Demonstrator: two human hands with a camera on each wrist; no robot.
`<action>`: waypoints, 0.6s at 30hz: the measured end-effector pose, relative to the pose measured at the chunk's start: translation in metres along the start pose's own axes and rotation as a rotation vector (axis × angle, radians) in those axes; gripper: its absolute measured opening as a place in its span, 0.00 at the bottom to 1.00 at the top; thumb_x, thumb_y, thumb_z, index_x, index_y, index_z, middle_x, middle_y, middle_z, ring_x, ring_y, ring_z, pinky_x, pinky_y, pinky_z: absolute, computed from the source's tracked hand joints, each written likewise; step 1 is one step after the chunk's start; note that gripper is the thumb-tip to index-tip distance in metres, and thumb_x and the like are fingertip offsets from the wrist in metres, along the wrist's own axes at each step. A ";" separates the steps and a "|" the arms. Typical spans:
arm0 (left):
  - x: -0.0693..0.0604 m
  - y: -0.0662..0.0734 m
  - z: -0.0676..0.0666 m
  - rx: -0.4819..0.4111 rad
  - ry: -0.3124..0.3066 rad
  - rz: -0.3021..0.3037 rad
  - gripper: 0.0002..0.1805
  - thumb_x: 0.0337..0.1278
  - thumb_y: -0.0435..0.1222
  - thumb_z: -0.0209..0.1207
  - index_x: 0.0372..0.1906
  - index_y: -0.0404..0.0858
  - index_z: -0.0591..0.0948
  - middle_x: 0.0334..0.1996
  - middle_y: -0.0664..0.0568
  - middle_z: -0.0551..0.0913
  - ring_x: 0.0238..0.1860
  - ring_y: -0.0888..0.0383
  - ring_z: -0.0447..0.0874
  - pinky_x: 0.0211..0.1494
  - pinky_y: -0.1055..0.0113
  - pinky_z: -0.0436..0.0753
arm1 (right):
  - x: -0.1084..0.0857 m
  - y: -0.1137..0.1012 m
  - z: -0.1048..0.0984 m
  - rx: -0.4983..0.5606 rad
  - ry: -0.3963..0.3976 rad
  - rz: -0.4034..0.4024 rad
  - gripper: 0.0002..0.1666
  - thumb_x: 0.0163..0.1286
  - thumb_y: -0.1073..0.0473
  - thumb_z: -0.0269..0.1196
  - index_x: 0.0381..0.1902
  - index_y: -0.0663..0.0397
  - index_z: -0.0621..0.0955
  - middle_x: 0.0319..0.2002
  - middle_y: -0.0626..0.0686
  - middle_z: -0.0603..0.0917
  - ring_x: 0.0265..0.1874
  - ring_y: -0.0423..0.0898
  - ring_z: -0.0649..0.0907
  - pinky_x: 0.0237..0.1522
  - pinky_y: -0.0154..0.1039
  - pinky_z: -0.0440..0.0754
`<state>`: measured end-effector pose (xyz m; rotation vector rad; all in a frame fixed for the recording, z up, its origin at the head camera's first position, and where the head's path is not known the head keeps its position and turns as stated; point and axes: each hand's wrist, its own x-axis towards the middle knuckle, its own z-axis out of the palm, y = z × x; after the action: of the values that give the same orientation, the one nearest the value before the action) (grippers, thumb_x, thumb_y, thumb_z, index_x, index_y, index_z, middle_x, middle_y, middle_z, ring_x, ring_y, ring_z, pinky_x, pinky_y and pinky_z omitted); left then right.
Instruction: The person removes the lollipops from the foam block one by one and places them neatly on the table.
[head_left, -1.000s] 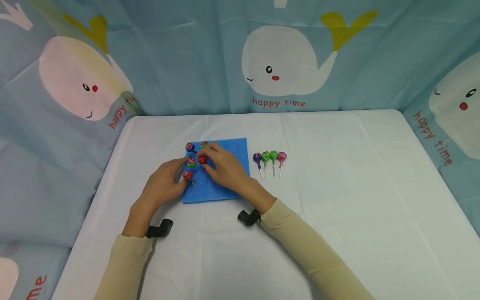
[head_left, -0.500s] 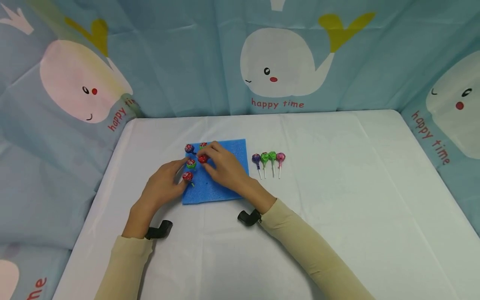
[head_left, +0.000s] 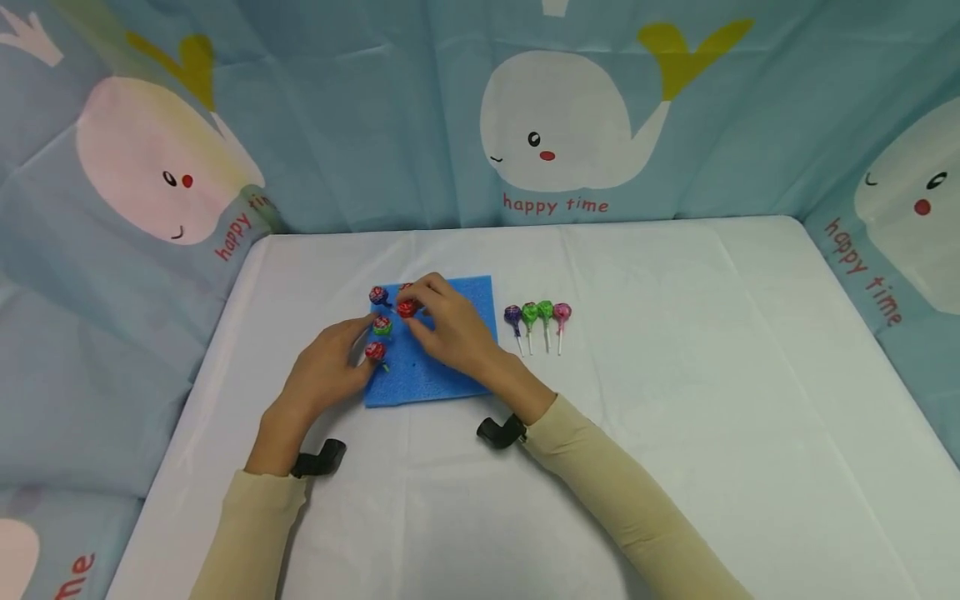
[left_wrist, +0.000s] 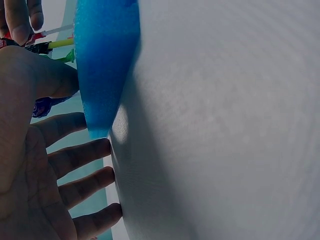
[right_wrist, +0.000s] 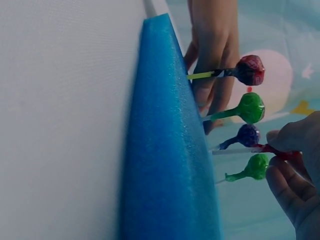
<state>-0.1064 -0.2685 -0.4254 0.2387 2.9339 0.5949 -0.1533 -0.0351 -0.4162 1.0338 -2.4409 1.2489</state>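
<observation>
My right hand [head_left: 453, 329] pinches a red-wrapped lollipop [head_left: 407, 308] between thumb and fingers, over a blue foam block [head_left: 420, 387]. In the right wrist view its white stick [right_wrist: 232, 151] points at the foam's top; whether the tip is in it I cannot tell. Standing in the foam's left part are a purple lollipop [head_left: 378, 295], a green-and-red one [head_left: 382, 325] and a dark red one [head_left: 375, 351]. Another green lollipop [right_wrist: 257, 166] is mostly hidden by my right hand in the head view. My left hand [head_left: 326, 367] rests against the foam's left edge, fingers extended.
To the right of the foam, a purple lollipop [head_left: 513, 316], two green ones and a pink one [head_left: 562, 312] lie in a row on the white table [head_left: 675, 375]. A blue whale-print curtain [head_left: 420, 125] hangs behind the table and at its sides.
My right hand has shifted slightly away from me with the red lollipop, covering more of the green one behind. My left hand has stayed in place.
</observation>
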 end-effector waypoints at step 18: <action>0.004 -0.003 0.001 0.021 -0.015 -0.007 0.38 0.67 0.41 0.57 0.82 0.40 0.66 0.78 0.34 0.70 0.79 0.31 0.65 0.77 0.28 0.67 | -0.019 0.004 -0.035 0.014 0.053 0.056 0.17 0.72 0.62 0.70 0.57 0.58 0.85 0.52 0.56 0.84 0.46 0.51 0.89 0.52 0.40 0.90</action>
<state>-0.1101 -0.2706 -0.4282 0.2337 2.9264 0.5589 -0.1467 0.0028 -0.4061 0.9293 -2.4406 1.2955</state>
